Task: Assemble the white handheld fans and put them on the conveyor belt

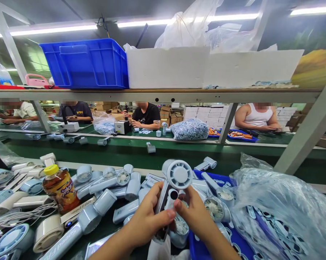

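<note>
Both hands hold up a light blue handheld fan (179, 174) in front of me, its round vented head at the top. My left hand (148, 213) is closed around the handle from the left, thumb across its front. From the right, my right hand (196, 211) has its thumb and fingers closed on the handle just below the head. A pale cover piece with a dark round hole (173, 195) lies along the handle front; whether it is fully seated I cannot tell. Just below the hands, another fan head (180, 227) is partly hidden.
Many loose fans (103, 202) lie to the left, around a drink bottle (60, 189). At right, a blue tray (222, 177) holds fans and small pieces, beside a plastic bag of parts (282, 209). A green conveyor (125, 151) runs beyond; several co-workers sit across it. A shelf (152, 95) spans overhead.
</note>
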A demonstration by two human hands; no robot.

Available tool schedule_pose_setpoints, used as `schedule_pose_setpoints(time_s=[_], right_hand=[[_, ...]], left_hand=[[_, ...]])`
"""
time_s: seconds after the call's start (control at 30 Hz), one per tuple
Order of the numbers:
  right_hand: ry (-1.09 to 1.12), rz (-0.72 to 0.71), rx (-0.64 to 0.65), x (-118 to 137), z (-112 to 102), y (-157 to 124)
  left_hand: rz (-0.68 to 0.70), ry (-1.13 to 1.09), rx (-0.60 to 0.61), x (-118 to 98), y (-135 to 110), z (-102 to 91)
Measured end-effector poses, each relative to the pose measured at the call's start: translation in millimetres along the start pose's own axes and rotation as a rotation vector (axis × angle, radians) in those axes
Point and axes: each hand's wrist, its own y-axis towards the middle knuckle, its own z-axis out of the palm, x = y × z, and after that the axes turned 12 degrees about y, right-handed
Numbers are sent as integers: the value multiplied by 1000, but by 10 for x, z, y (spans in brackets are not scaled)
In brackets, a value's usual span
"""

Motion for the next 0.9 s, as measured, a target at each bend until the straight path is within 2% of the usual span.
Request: schedule_pose_setpoints(time_s=[0.07, 0.17, 0.27, 0.37, 0.43, 0.57, 0.73, 0.8, 0.9], right_hand=[[75, 11, 30, 22, 15, -9], [172, 35, 51, 64, 54, -13], [265, 45, 38, 93, 72, -25], [334, 64, 18, 112, 63, -57], [342, 62, 2, 120, 59, -71], [333, 21, -52, 115, 75, -50], [284, 48, -43, 132, 40, -32], [228, 58, -13, 164, 7, -64], [178, 51, 33, 235, -18, -141]], left_hand=[[20, -19, 28, 5, -11, -14], [75, 194, -46, -59, -47, -15], [86, 415, -30, -122, -73, -9], [109, 524, 26, -65, -57, 2], [122, 535, 0, 29, -27, 18], [155, 429, -62, 135, 51, 48], [139, 30, 63, -19, 99, 58], [108, -14, 90, -74, 81, 73], [106, 38, 66, -88, 18, 110]])
